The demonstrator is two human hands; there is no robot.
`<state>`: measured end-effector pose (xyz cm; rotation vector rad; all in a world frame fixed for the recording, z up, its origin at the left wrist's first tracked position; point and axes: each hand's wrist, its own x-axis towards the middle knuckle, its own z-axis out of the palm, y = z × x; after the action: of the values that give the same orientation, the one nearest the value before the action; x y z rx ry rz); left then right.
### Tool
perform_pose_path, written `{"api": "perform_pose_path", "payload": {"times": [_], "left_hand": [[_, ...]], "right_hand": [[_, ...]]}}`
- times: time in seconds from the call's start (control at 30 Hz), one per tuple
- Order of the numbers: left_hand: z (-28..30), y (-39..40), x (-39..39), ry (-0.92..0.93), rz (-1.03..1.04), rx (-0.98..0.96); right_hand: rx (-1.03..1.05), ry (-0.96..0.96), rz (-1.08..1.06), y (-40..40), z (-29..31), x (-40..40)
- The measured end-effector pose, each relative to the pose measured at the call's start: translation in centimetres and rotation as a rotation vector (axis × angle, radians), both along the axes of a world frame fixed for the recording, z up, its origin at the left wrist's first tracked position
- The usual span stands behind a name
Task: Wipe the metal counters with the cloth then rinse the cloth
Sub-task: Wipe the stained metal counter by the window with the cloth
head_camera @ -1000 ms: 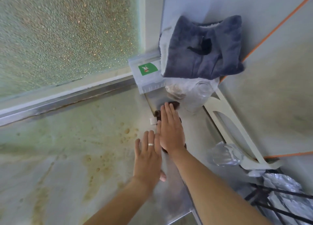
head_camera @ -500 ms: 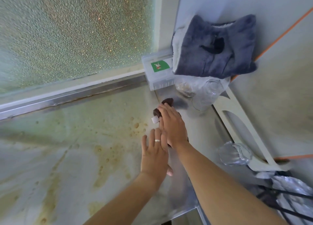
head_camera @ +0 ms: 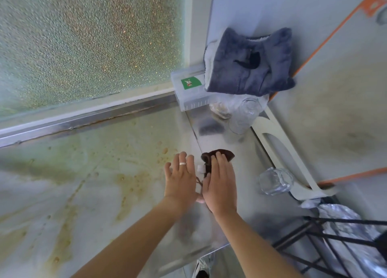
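Both hands have slid back along the metal worktop (head_camera: pixel 247 164), away from the clear box (head_camera: pixel 188 93). Flat-fingered, the right hand (head_camera: pixel 219 183) presses the dark cloth (head_camera: pixel 217 155) down; the left hand (head_camera: pixel 181 179) lies flat beside it. Wiping is under way; next, probably, comes another pass, steering clear of the glass jar (head_camera: pixel 274 181).

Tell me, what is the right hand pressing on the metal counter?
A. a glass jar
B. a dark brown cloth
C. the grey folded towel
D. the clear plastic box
B: the right hand lies flat on the dark brown cloth, which pokes out past its fingertips.
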<state>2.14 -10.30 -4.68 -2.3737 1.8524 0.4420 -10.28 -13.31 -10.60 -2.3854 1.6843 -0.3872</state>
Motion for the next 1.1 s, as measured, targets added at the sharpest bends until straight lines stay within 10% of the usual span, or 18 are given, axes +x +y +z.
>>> {"api": "perform_pose_path", "payload": {"times": [1.1], "left_hand": [[-3.3, -9.0, 8.8, -0.032, 0.243, -0.329]], "right_hand": [[-0.09, 0.1, 0.28, -17.1, -0.3, 13.3]]}}
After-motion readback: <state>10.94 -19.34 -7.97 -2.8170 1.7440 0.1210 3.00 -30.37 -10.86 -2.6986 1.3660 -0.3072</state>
